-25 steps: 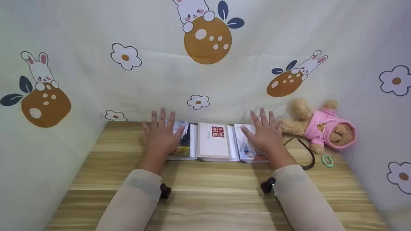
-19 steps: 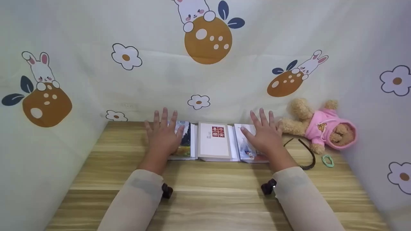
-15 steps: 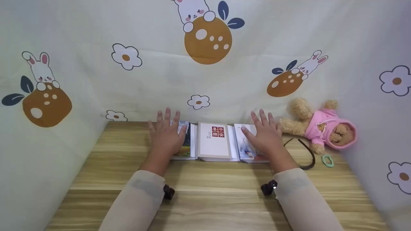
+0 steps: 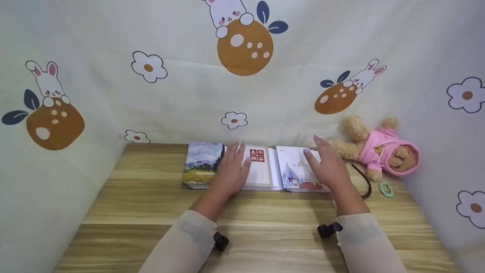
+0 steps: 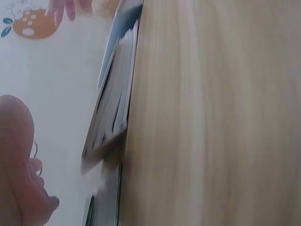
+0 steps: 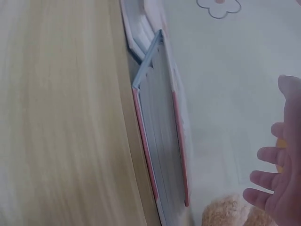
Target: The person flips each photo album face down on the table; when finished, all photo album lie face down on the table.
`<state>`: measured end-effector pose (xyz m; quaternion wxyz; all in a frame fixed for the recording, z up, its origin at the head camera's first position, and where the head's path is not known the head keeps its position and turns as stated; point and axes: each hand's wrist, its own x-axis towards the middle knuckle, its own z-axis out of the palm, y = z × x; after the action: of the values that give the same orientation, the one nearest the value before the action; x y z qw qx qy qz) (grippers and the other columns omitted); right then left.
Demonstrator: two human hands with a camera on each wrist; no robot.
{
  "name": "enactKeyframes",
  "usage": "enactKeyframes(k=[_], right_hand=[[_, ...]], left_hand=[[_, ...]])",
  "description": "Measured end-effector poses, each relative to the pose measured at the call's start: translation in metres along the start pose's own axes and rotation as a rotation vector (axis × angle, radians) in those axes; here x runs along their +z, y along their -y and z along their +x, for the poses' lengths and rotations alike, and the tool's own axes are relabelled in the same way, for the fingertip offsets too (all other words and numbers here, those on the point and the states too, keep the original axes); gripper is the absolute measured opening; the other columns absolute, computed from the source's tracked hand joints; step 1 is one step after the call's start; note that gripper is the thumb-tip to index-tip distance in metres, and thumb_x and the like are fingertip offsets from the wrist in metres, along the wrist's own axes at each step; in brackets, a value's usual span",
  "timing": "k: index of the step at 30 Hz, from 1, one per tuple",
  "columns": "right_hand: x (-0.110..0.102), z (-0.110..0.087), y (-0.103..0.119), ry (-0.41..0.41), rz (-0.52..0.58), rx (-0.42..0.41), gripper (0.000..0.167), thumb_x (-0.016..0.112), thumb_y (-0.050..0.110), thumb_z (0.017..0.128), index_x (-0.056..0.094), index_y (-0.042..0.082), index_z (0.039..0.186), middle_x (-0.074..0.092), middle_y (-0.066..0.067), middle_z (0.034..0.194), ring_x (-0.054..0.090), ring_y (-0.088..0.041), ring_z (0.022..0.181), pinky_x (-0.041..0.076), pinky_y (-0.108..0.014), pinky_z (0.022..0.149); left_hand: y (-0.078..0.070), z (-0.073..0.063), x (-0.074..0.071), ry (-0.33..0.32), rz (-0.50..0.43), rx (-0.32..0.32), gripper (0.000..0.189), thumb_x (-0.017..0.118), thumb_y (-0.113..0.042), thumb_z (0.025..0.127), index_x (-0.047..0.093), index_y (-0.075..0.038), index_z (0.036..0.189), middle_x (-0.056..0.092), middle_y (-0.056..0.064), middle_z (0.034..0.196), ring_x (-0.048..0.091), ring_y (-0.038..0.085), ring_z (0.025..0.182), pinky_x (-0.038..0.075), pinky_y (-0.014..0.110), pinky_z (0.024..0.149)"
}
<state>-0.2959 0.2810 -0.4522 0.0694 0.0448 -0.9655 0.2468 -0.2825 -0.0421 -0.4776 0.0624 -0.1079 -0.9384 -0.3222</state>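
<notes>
Three thick hardcover albums lie in a row along the back of the table: one with a painted landscape cover point(image 4: 201, 165), a plain pale one with red characters point(image 4: 257, 175), and a white one with a tent picture point(image 4: 291, 172). My left hand point(image 4: 232, 168) is over the landscape and pale albums, fingers straight. In the left wrist view that hand point(image 5: 21, 165) appears raised above the covers. My right hand point(image 4: 330, 165) is held over the tent album's right edge, fingers extended. The right wrist view shows the hand point(image 6: 282, 165) apart from the album point(image 6: 162, 122).
A teddy bear in a pink hoodie point(image 4: 379, 149) lies at the back right. Beside it are a dark headband point(image 4: 364, 180) and a green hair tie point(image 4: 386, 189). A printed cloth point(image 4: 182, 98) hangs behind the wooden table point(image 4: 265, 235).
My left hand has moved right, from the landscape album toward the pale one, uncovering the landscape picture. The right hand has shifted right and turned, uncovering more of the tent album.
</notes>
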Motion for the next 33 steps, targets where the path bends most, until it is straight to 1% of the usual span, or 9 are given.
enactKeyframes(k=[4, 8, 12, 15, 19, 22, 27, 31, 33], right_hand=[[-0.006, -0.005, -0.011, 0.005, 0.112, 0.060, 0.084, 0.035, 0.072, 0.107, 0.019, 0.023, 0.173, 0.031, -0.020, 0.175, 0.026, -0.047, 0.163, 0.021, -0.070, 0.132], [-0.011, -0.008, -0.023, 0.016, 0.202, 0.086, 0.081, 0.035, 0.067, 0.109, 0.020, 0.020, 0.173, 0.038, -0.022, 0.172, 0.033, -0.048, 0.160, 0.023, -0.070, 0.131], [-0.008, -0.010, -0.037, 0.041, 0.268, 0.112, 0.082, 0.035, 0.070, 0.108, 0.027, 0.018, 0.171, 0.036, -0.020, 0.174, 0.031, -0.048, 0.161, 0.022, -0.069, 0.132], [-0.001, -0.010, -0.046, 0.074, 0.327, 0.137, 0.079, 0.043, 0.065, 0.109, 0.034, 0.014, 0.169, 0.039, -0.020, 0.172, 0.033, -0.045, 0.160, 0.024, -0.064, 0.133], [0.010, -0.012, -0.055, 0.148, 0.363, 0.145, 0.071, 0.058, 0.043, 0.109, 0.036, 0.007, 0.167, 0.044, -0.024, 0.168, 0.043, -0.045, 0.156, 0.031, -0.059, 0.132], [0.014, -0.013, -0.057, 0.197, 0.329, 0.133, 0.070, 0.063, 0.029, 0.107, 0.035, 0.005, 0.166, 0.041, -0.025, 0.169, 0.041, -0.046, 0.156, 0.030, -0.058, 0.132], [0.014, -0.013, -0.055, 0.235, 0.258, 0.124, 0.066, 0.065, 0.023, 0.105, 0.041, 0.005, 0.164, 0.039, -0.025, 0.170, 0.033, -0.048, 0.159, 0.023, -0.062, 0.133], [0.013, -0.014, -0.052, 0.249, 0.206, 0.104, 0.060, 0.063, 0.021, 0.105, 0.047, 0.005, 0.160, 0.042, -0.027, 0.167, 0.034, -0.051, 0.158, 0.023, -0.065, 0.132], [0.014, -0.014, -0.050, 0.249, 0.192, 0.084, 0.057, 0.062, 0.018, 0.106, 0.048, 0.003, 0.159, 0.044, -0.028, 0.165, 0.039, -0.051, 0.155, 0.026, -0.065, 0.131]], left_hand=[[-0.022, -0.003, 0.020, 0.066, -0.155, 0.014, 0.066, 0.038, -0.046, 0.114, 0.022, -0.020, 0.173, 0.021, 0.009, 0.180, 0.020, 0.037, 0.167, 0.022, 0.061, 0.135], [-0.043, -0.003, 0.041, 0.128, -0.302, 0.008, 0.069, 0.042, -0.047, 0.113, 0.021, -0.020, 0.173, 0.024, 0.012, 0.179, 0.027, 0.037, 0.165, 0.023, 0.058, 0.135], [-0.061, -0.003, 0.060, 0.159, -0.440, -0.050, 0.071, 0.052, -0.035, 0.111, 0.024, -0.012, 0.171, 0.029, 0.019, 0.176, 0.032, 0.038, 0.163, 0.028, 0.054, 0.135], [-0.071, 0.000, 0.072, 0.168, -0.503, -0.083, 0.073, 0.058, -0.022, 0.107, 0.025, -0.004, 0.170, 0.035, 0.022, 0.173, 0.037, 0.038, 0.161, 0.030, 0.050, 0.134], [-0.079, 0.003, 0.082, 0.189, -0.518, -0.108, 0.073, 0.059, -0.010, 0.103, 0.027, -0.002, 0.168, 0.043, 0.022, 0.169, 0.042, 0.035, 0.158, 0.032, 0.047, 0.134], [-0.082, 0.005, 0.086, 0.219, -0.483, -0.150, 0.075, 0.058, -0.005, 0.101, 0.026, -0.002, 0.169, 0.041, 0.020, 0.171, 0.040, 0.033, 0.159, 0.032, 0.045, 0.134], [-0.085, 0.005, 0.088, 0.252, -0.433, -0.208, 0.077, 0.056, 0.000, 0.098, 0.025, 0.000, 0.168, 0.034, 0.021, 0.174, 0.034, 0.034, 0.162, 0.028, 0.045, 0.136], [-0.085, 0.005, 0.088, 0.254, -0.432, -0.221, 0.076, 0.057, 0.000, 0.097, 0.029, 0.000, 0.168, 0.036, 0.022, 0.173, 0.035, 0.036, 0.162, 0.029, 0.046, 0.135], [-0.084, 0.005, 0.088, 0.250, -0.428, -0.210, 0.076, 0.057, 0.000, 0.096, 0.030, 0.000, 0.167, 0.037, 0.023, 0.172, 0.036, 0.037, 0.161, 0.029, 0.046, 0.135]])
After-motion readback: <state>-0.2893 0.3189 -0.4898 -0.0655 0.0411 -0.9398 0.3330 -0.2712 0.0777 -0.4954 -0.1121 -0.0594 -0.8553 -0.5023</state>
